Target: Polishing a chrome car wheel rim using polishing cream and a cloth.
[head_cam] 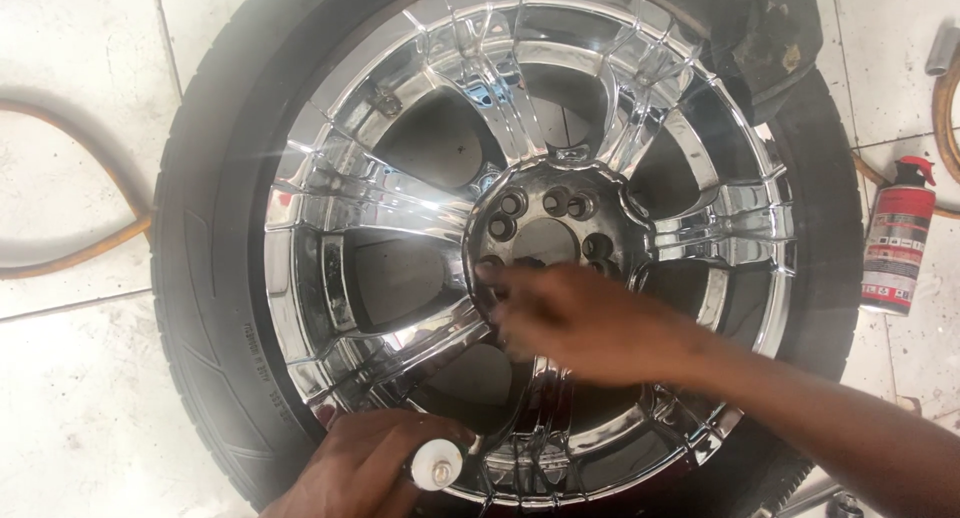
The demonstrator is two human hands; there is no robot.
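Note:
A chrome multi-spoke wheel rim [350,198] in a black tyre [205,278] lies flat on the tiled floor. My right hand [565,318] reaches over the hub [545,228], blurred, its fingers near the lug holes at the hub's lower left; I cannot tell whether it holds anything. My left hand [350,468] rests on the rim's near edge, closed around a small white round-ended object [437,465]. A dark cloth or rubber piece [770,28] lies on the tyre at the far right.
A red, black and white spray can [897,233] lies on the floor right of the tyre. An orange-brown hose [75,258] curves across the tiles at the left; another loop [945,108] sits at the far right.

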